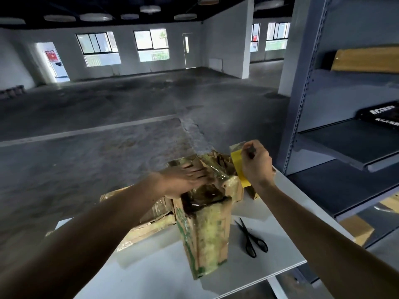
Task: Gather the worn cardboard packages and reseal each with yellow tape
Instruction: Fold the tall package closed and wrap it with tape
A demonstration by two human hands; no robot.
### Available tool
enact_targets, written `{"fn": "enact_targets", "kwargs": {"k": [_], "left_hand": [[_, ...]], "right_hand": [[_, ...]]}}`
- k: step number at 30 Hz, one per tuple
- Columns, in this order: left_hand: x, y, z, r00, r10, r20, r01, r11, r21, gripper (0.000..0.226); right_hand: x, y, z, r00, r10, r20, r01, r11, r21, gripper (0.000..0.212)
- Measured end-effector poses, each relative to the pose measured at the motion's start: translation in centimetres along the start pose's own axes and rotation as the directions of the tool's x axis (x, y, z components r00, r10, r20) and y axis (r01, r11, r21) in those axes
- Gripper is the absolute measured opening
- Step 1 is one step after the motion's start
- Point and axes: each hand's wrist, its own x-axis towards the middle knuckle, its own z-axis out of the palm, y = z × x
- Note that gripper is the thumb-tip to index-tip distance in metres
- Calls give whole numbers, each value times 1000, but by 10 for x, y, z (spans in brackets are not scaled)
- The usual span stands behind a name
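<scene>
A worn cardboard package [205,234] with green print stands upright on the white table [151,272]. Its torn top is covered in glossy old tape. My left hand [185,180] lies flat on that top, fingers stretched out and blurred. My right hand [257,165] is closed around a roll of yellow tape [238,167] at the package's far right corner, with a strip running down beside the box. Other flattened, worn packages [142,223] lie behind and to the left, partly hidden by my left forearm.
Black scissors [250,240] lie on the table right of the package. A grey metal shelf unit [345,147] stands close on the right, holding a cardboard box [367,61] and a black item [382,115]. Beyond the table is open concrete floor.
</scene>
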Motion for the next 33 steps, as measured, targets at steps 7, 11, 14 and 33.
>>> {"fn": "enact_targets", "kwargs": {"k": [7, 11, 14, 33], "left_hand": [[-16, -5, 17, 999, 20, 48, -24, 997, 78, 98], [-31, -16, 25, 989, -128, 67, 131, 990, -46, 103], [-41, -18, 35, 972, -223, 69, 233, 937, -261, 113], [-48, -15, -24, 345, -891, -294, 70, 336, -939, 9]], "right_hand": [[-5, 0, 21, 995, -7, 96, 6, 1000, 17, 9], [-9, -9, 33, 990, -37, 134, 37, 999, 2, 7], [-11, -17, 42, 980, -59, 192, 63, 998, -14, 6], [-34, -62, 79, 906, -275, 321, 283, 959, 23, 11]]}}
